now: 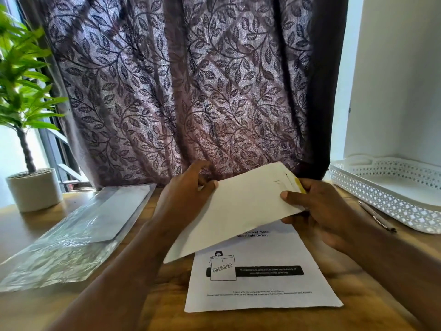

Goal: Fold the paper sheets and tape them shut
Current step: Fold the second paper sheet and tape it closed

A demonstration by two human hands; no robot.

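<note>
I hold a folded white paper sheet tilted above the wooden table. My left hand grips its upper left edge. My right hand pinches its right end, thumb on top, next to a yellowish strip of tape at that edge. Under it a printed sheet lies flat on the table, showing a drawing stamped "confidential" and a black bar; its top part is hidden by the folded sheet.
A clear plastic sleeve with white paper inside lies at the left. A potted plant stands at the far left. A white perforated tray sits at the right, a pen beside it. A patterned curtain hangs behind.
</note>
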